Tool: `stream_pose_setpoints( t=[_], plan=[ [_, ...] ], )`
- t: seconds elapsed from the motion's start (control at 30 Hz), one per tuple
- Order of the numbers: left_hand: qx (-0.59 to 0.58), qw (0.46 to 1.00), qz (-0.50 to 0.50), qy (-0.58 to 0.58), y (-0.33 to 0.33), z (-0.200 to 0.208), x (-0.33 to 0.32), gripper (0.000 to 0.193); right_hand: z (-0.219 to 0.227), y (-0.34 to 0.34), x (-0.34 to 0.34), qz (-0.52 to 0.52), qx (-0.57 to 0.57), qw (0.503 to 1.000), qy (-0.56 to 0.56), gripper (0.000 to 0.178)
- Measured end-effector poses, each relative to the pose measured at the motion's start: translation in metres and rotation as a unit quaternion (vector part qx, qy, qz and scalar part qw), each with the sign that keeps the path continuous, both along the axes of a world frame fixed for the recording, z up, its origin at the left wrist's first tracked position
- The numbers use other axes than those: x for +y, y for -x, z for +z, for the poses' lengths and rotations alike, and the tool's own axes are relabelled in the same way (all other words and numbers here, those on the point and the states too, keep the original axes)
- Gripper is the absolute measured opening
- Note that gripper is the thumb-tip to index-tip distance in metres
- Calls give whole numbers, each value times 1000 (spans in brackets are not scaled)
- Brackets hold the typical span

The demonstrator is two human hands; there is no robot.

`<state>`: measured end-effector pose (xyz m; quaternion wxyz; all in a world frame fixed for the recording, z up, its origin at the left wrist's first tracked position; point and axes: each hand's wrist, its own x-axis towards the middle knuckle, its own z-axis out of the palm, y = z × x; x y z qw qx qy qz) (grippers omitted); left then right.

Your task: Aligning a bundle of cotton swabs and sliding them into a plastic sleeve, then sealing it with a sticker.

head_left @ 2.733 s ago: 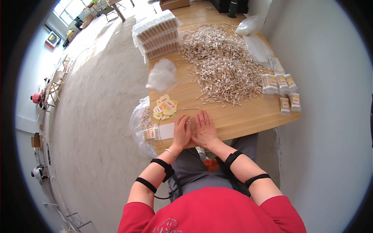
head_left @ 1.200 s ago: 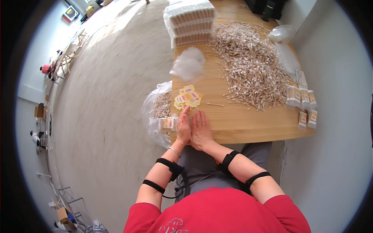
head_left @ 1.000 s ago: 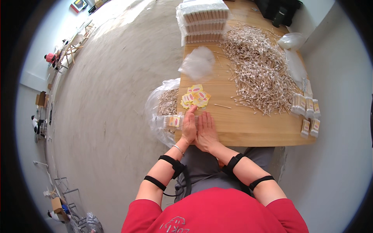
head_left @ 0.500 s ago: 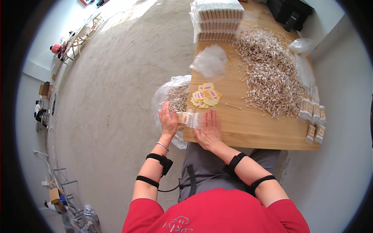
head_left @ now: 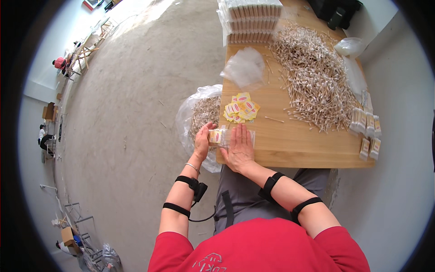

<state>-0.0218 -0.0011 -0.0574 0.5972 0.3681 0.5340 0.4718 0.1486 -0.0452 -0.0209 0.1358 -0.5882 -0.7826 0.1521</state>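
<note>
Workshop, on the evidence of: bare concrete floor (head_left: 145, 113), centre left; wooden worktable (head_left: 317, 149), upper right, bearing loose cotton swabs (head_left: 317, 77) in bulk, tall stack of bagged swabs (head_left: 253, 22) and scattered yellow cards (head_left: 242, 108); person (head_left: 59, 63) in pink-red top beside wooden-legged table (head_left: 92, 41), upper left; cardboard box (head_left: 68, 237), lower left.

A hand has wide room on the table (head_left: 308, 147), along the near edge from the right hand (head_left: 240, 149) to the small packs (head_left: 364, 124). A thin way goes up between the cards (head_left: 242, 108) and the big heap (head_left: 312, 77), but one stick (head_left: 274, 119) lies at its near end. Past the cards, the bags (head_left: 244, 67) and then the tall stack (head_left: 253, 20) block the left side. The wall (head_left: 403, 104) stands on the right.
</note>
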Motion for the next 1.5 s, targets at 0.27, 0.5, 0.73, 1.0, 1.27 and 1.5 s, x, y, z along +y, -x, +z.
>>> stream_pose_setpoints(
  t=[0.27, 0.5, 0.73, 1.0, 1.27, 1.5],
  plan=[
    [-40, 999, -14, 25, 1, 0, -1, 46, 1, 3, -3, 1, 19, 1000, -13, 93],
    [-104, 992, -21, 63, 3, -13, 3, 46, 3, -1, -1, 12, 42, 999, -13, 93],
    [-114, 991, 18, 60, -5, -4, -1, 46, 0, 2, 0, 4, 34, 999, -3, 96],
    [-8, 999, 42, -4, -8, 14, -4, 39, 3, 20, -4, -14, 33, 999, 10, 97],
    [30, 999, 33, 3, -4, 18, -7, 39, 5, 23, -3, -3, 48, 999, 15, 93],
    [-101, 995, 2, -8, -1, 19, 0, 45, 1, 4, 32, -73, 395, 914, -48, 59]
  ],
)
